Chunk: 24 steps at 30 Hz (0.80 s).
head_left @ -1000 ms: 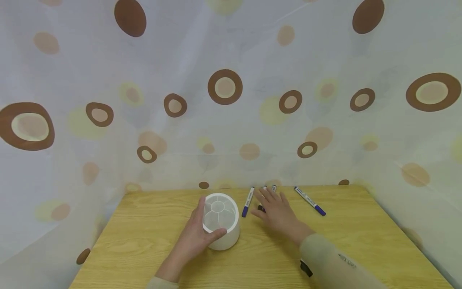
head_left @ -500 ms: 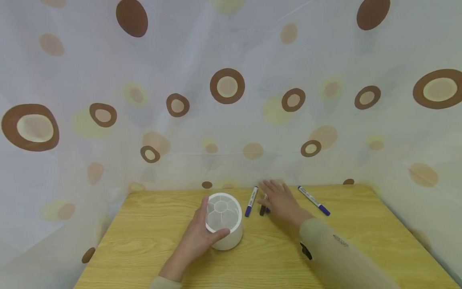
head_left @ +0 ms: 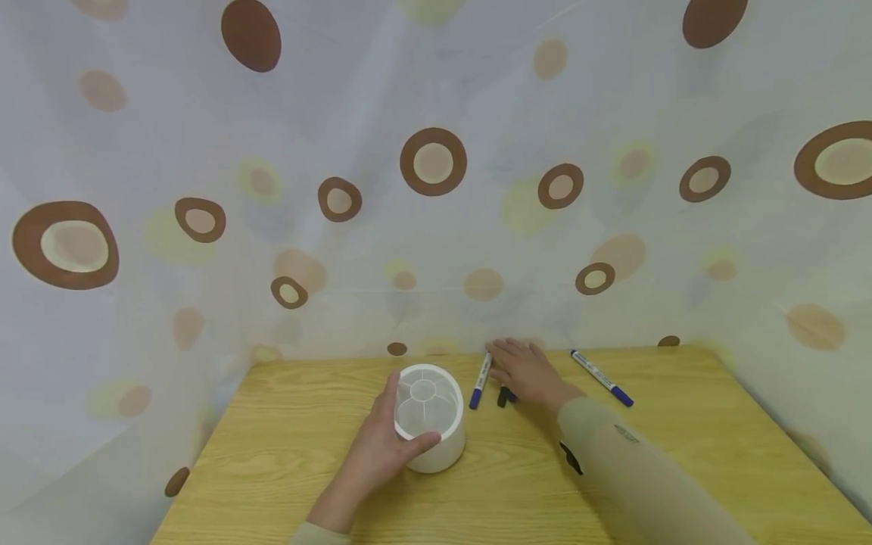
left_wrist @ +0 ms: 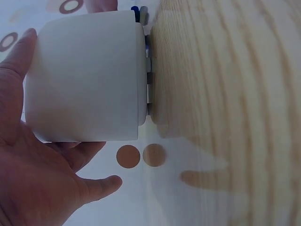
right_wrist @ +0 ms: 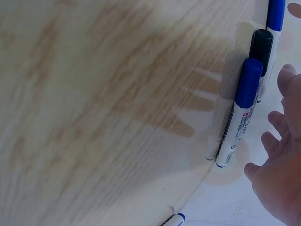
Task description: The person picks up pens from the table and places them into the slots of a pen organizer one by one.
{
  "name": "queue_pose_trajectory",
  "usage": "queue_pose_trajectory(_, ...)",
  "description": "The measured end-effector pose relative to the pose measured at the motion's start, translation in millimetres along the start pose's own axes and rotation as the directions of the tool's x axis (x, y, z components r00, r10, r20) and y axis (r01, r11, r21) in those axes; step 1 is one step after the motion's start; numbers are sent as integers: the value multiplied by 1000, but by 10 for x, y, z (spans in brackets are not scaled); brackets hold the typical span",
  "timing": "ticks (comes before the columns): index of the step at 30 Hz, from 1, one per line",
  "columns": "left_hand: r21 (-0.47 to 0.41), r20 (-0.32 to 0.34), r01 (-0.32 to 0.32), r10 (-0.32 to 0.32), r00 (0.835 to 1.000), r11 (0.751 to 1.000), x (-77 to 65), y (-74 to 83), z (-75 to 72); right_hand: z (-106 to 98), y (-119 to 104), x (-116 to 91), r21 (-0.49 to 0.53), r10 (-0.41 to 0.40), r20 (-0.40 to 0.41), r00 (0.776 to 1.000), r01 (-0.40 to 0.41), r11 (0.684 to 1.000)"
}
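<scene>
In the head view my left hand (head_left: pixel 378 446) holds a white round pen holder (head_left: pixel 446 453), thumb at the near side of its rim and fingers along its left side. Clear-looking dividers split its top into petal-like compartments round a centre ring. The left wrist view shows the holder's plain wall (left_wrist: pixel 84 80) against the palm side of that hand. My right hand (head_left: pixel 531 372) is spread over two markers, one black-capped (right_wrist: pixel 261 49) and one blue-capped (right_wrist: pixel 248 84). Fingers hide their far ends in the head view. A blue-capped marker (head_left: pixel 480 382) lies just left of the right hand.
Another blue-capped marker (head_left: pixel 602 378) lies slanted to the right of the right hand. All sit on a wooden table (head_left: pixel 293 439) whose back edge meets a pale curtain (head_left: pixel 368 303) with brown circles. The curtain also encloses both sides.
My right hand has moved a little towards the table's back, uncovering the black and blue caps beneath it. The left hand keeps its hold on the pen holder. The head view has shifted slightly.
</scene>
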<state>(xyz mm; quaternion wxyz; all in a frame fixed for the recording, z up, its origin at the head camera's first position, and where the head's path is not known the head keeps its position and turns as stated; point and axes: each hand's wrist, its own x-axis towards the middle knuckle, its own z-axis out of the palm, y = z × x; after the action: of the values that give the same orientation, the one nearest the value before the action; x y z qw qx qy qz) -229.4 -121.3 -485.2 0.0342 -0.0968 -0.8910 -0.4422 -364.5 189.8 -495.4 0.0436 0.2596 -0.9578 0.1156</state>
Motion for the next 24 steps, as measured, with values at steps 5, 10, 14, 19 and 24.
queue_pose_trajectory(5,3,2,-7,7,1000,1000,2,-6,-5,11,32,52,19,-29,47,998,28,999)
queue_pose_trajectory(10,6,4,-1,1,1000,1000,-8,-10,-11,61,87,77,22,-45,89,995,43,999)
queue_pose_trajectory(14,4,3,-5,5,1000,1000,-15,0,-11,134,171,74,46,-25,111,994,20,999)
queue_pose_trajectory(19,6,3,-3,3,1000,1000,-20,13,-11,234,267,87,62,12,103,995,-18,998)
queue_pose_trajectory(24,3,-2,-4,4,1000,1000,-25,14,-16,331,322,73,0,44,58,997,-44,999)
